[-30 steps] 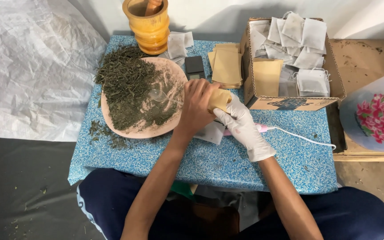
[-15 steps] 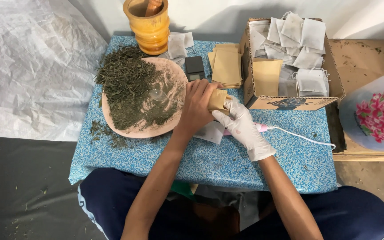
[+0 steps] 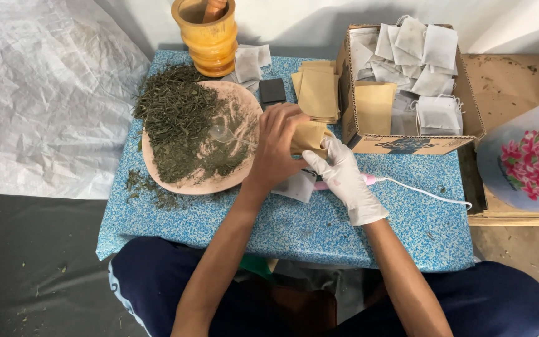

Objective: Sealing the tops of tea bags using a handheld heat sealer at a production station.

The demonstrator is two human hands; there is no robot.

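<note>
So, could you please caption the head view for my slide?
Bare left hand and gloved right hand hold a tan pouch beside a plate of dried leaves.

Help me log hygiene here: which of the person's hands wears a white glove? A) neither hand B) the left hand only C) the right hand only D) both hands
C: the right hand is covered by a white glove, while the left hand is bare; both hold the small tan paper pouch.
</note>
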